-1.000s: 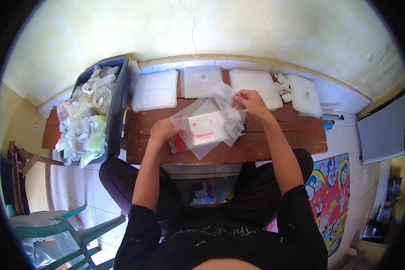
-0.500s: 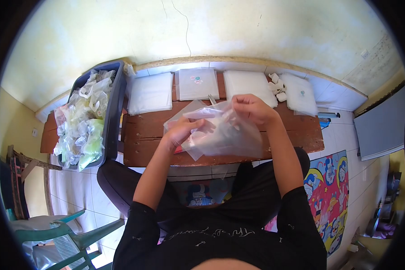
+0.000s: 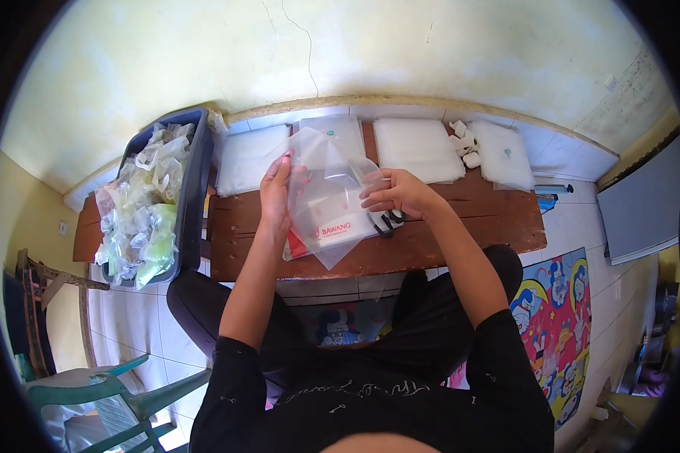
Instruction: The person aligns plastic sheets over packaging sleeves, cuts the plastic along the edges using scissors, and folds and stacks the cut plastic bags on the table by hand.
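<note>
A clear plastic bag point(image 3: 319, 170) is spread in the air over the table, one corner pointing up and one down. My left hand point(image 3: 276, 190) is closed on its left side, thumb up. At the right edge, the fingers of my right hand point(image 3: 400, 192) are bent against the film and grip it. Through the bag I see a white and red packet point(image 3: 335, 229) printed "BAWANG", lying flat on the table. Beside its right end, below my right hand, are the black handles of scissors point(image 3: 386, 224); their blades are hidden.
On the brown wooden table point(image 3: 461, 226), stacks of clear bags point(image 3: 415, 147) line the wall. White crumpled pieces point(image 3: 465, 143) lie between two stacks. A dark tub point(image 3: 196, 170) full of plastic bags point(image 3: 145, 196) stands left. A green chair point(image 3: 121, 400) is at lower left.
The bag has been turned and opened out flat, uncovering the packet and scissors handles. My left hand has moved up and left; my right hand has come down and slightly left.
</note>
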### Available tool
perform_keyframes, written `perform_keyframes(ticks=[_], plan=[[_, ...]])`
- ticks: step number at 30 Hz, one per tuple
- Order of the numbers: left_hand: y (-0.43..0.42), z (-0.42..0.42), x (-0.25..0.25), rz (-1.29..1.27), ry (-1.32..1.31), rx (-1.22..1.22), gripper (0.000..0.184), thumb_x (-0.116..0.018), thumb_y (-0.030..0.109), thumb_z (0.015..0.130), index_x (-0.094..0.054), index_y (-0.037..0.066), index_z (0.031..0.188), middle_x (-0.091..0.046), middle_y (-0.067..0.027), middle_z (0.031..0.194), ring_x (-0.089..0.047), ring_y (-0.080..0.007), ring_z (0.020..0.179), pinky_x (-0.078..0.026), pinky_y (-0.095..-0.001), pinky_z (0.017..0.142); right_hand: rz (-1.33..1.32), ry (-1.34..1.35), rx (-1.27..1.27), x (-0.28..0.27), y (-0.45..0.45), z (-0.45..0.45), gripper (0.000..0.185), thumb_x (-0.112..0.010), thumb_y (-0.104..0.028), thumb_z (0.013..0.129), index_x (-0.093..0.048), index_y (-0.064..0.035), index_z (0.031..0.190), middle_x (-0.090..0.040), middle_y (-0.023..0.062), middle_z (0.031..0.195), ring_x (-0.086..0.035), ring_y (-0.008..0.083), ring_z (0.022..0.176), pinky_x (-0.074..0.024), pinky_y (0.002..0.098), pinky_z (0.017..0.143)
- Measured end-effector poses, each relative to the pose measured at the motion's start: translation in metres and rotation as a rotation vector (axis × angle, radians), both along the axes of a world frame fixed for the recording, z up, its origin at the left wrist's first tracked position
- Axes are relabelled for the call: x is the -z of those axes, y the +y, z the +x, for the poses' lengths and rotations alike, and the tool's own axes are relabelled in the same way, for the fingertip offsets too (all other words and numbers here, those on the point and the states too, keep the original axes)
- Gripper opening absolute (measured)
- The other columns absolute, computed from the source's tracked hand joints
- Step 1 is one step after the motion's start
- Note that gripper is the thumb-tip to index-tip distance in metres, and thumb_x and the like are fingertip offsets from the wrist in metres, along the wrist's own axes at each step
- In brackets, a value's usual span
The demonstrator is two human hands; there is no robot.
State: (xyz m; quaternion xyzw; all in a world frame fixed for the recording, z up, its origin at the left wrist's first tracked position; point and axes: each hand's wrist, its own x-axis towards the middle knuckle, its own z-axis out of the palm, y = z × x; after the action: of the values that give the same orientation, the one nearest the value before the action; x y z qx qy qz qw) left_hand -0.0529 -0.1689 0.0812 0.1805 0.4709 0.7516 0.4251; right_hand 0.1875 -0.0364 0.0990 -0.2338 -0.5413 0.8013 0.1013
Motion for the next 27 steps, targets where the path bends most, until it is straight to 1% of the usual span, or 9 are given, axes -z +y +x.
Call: perform_keyframes(ticks=[4,11,13,16,20,22,23,25,27], plan=[[-0.002,-0.006,0.001,0.018,-0.052,-0.068,0.029,-0.055,0.027,0.101,-0.062,0.008,0.123,-0.069,-0.0076,0.088,-0.063,-0.0129,0.064,-0.046,-0.0250,0.055,0.011,-0.051,0.026,0.008,-0.004,-0.005,0.042,-0.072,0.005,0.081,-0.053,0.0089,0.119,-0.068,0.0214,0.100,-0.071,0.0265,0.089,-0.0613,0.0344,0.079],[-0.004,-0.008,0.006,0.020,-0.081,-0.053,0.025,-0.056,0.024,0.101,-0.064,0.008,0.118,-0.068,-0.0070,0.086,-0.062,-0.0124,0.063,-0.048,-0.0256,0.054,0.081,-0.134,0.068,0.013,-0.004,-0.006,0.016,-0.075,0.000,0.081,-0.065,0.0067,0.092,-0.069,0.0150,0.082,-0.070,0.0198,0.071,-0.0615,0.0303,0.068],[-0.005,-0.007,0.004,0.012,-0.083,-0.048,0.024,-0.057,0.024,0.100,-0.065,0.008,0.116,-0.068,-0.0063,0.085,-0.062,-0.0120,0.065,-0.049,-0.0253,0.056,0.101,-0.161,0.067,0.011,-0.004,-0.006,0.014,-0.078,-0.006,0.081,-0.066,0.0025,0.083,-0.068,0.0096,0.074,-0.065,0.0132,0.064,-0.0544,0.0230,0.059],[-0.004,-0.006,0.004,-0.011,-0.083,-0.061,0.023,-0.057,0.023,0.100,-0.065,0.008,0.116,-0.067,-0.0054,0.085,-0.062,-0.0116,0.066,-0.049,-0.0250,0.057,0.162,-0.184,0.046,0.016,0.001,-0.005,0.015,-0.078,-0.009,0.082,-0.067,-0.0002,0.079,-0.066,0.0072,0.072,-0.060,0.0111,0.058,-0.0493,0.0222,0.054],[-0.001,-0.009,0.007,-0.017,-0.092,-0.027,0.021,-0.057,0.020,0.100,-0.065,0.008,0.115,-0.067,-0.0049,0.085,-0.062,-0.0117,0.068,-0.050,-0.0242,0.060,0.282,-0.180,-0.008,0.022,0.010,0.001,0.019,-0.080,-0.013,0.081,-0.068,0.0012,0.085,-0.068,0.0085,0.076,-0.062,0.0123,0.062,-0.0471,0.0230,0.053],[0.001,-0.007,0.004,-0.083,-0.027,-0.012,0.024,-0.058,0.016,0.099,-0.063,0.008,0.121,-0.067,-0.0046,0.085,-0.062,-0.0122,0.068,-0.049,-0.0244,0.061,0.350,-0.090,-0.085,0.009,0.011,0.007,0.015,-0.073,-0.007,0.086,-0.066,0.0016,0.096,-0.069,0.0082,0.084,-0.066,0.0152,0.070,-0.0537,0.0255,0.064],[0.002,-0.006,0.003,-0.084,-0.029,-0.009,0.024,-0.058,0.016,0.099,-0.063,0.008,0.121,-0.067,-0.0046,0.085,-0.062,-0.0122,0.068,-0.049,-0.0244,0.061,0.349,-0.093,-0.082,0.002,0.011,0.010,0.015,-0.073,-0.007,0.086,-0.066,0.0016,0.096,-0.069,0.0082,0.084,-0.066,0.0152,0.070,-0.0537,0.0255,0.064],[0.008,-0.002,0.000,0.017,0.033,0.106,0.036,-0.058,0.014,0.098,-0.056,0.009,0.133,-0.067,-0.0050,0.087,-0.062,-0.0137,0.070,-0.047,-0.0257,0.062,0.104,-0.100,0.076,-0.019,0.009,0.017,0.022,-0.067,-0.006,0.089,-0.062,0.0029,0.109,-0.069,0.0095,0.090,-0.068,0.0165,0.075,-0.0555,0.0265,0.069],[0.021,0.007,-0.007,0.063,0.062,0.176,0.040,-0.058,0.014,0.098,-0.052,0.009,0.137,-0.067,-0.0059,0.088,-0.061,-0.0146,0.071,-0.047,-0.0267,0.062,0.160,-0.108,0.085,-0.024,0.017,0.025,0.025,-0.066,-0.007,0.090,-0.060,0.0027,0.112,-0.069,0.0098,0.091,-0.068,0.0166,0.076,-0.0561,0.0271,0.070]])
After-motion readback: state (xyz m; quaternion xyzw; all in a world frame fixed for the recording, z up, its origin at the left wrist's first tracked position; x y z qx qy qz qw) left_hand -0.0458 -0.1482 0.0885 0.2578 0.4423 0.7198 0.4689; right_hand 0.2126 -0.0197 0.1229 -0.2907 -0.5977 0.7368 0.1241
